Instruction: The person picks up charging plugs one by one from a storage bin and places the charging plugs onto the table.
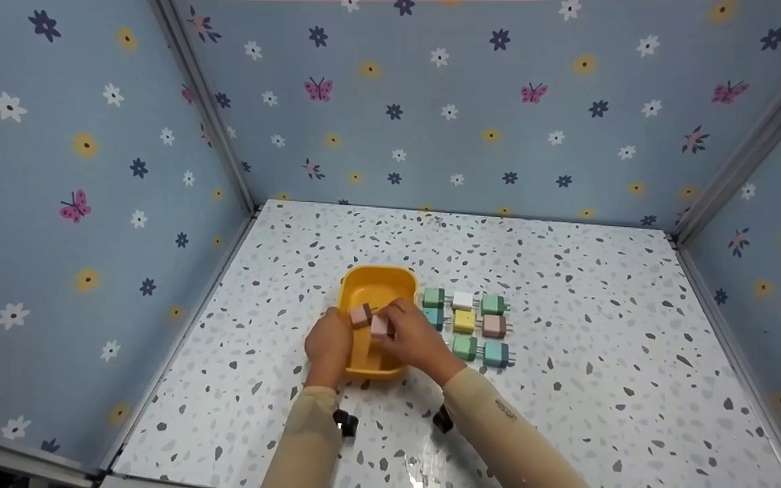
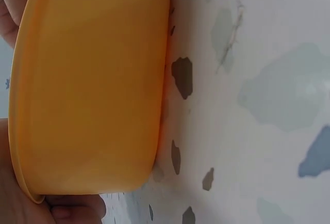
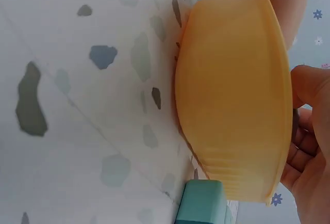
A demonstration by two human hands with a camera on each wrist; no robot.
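My left hand grips the left rim of a yellow plastic bin; in the left wrist view its fingers curl against the bin's outer side. Over the inside of the bin, my right hand pinches a pink plug adapter between thumb and fingers. Another pink plug adapter shows within the bin's outline near my left hand, its prongs toward the right. In the right wrist view, the bin wall hides most of what my right hand holds.
Right of the bin, several plug adapters lie in rows: among them a white one, a yellow one, a pink one and a blue one. Patterned panels enclose the speckled white table at the back and sides.
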